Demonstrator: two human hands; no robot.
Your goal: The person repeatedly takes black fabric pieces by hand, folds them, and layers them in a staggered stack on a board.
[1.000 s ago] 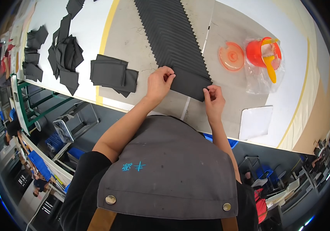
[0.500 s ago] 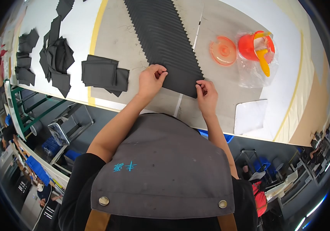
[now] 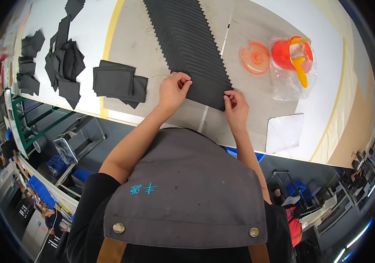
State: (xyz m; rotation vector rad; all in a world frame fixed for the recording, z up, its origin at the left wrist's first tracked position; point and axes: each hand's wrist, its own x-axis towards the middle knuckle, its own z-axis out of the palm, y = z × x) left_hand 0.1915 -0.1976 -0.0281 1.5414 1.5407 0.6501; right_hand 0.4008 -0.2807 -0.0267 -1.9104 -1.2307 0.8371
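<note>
A long row of overlapping black fabric pieces (image 3: 185, 41) runs from the top of the view down toward me. The nearest piece (image 3: 205, 93) lies flat at the row's lower end. My left hand (image 3: 175, 90) pinches the left edge of this piece between thumb and fingers. At its right corner, my right hand (image 3: 236, 107) grips the edge in the same way. To the left lies a neat stack of black pieces (image 3: 114, 81), slightly fanned at its lower right.
Looser black pieces (image 3: 65, 61) lie farther left. On the right are a red tub (image 3: 282, 55) with yellow-handled tools, its translucent lid (image 3: 254, 58), a plastic bag (image 3: 286, 87) and a white sheet (image 3: 284, 133). Metal frames and people stand beyond the table's edge.
Since a second ago the view has shifted, so the table's contents appear farther left. Both hands keep their hold on the nearest piece, with hardly any movement relative to it.
</note>
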